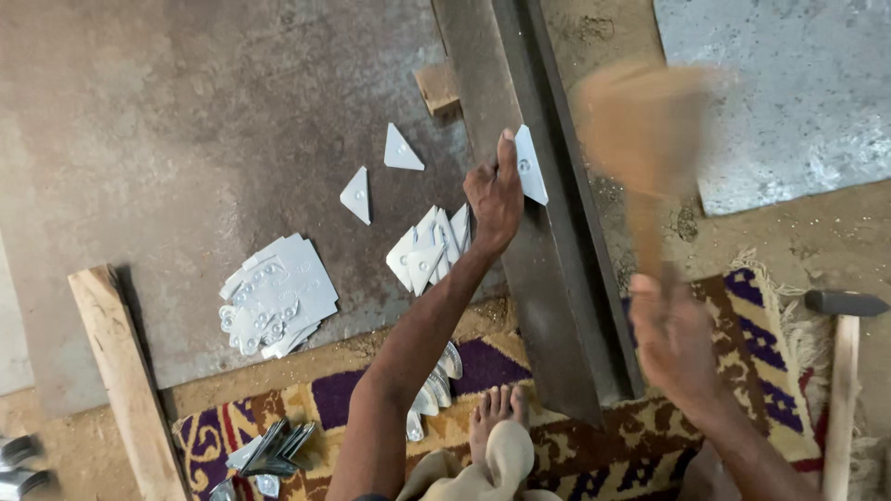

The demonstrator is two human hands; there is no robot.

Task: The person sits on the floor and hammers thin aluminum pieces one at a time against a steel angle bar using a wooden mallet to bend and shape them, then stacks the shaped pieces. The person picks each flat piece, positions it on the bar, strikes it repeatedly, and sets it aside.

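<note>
A: Head view. I see the left hand (494, 197) pinching a triangular metal plate (530, 165) flat against the steel angle bar (534, 269), fingers closed on its left edge.

B: And the right?

A: The right hand (670, 339) is wrapped shut around a wooden mallet (645, 130), which is raised and blurred.

B: Risk?

A: I judge the thumb sits close to the strike spot; a skewed blow could catch it or kick the plate off the bar.

B: Counts?

A: Two loose triangles (382, 172) lie far left, one small heap (429, 246) beside the wrist, one stack of flat blanks (277, 295) further left, and one hammer (843, 353) lies at right on the rug (770, 371).
</note>
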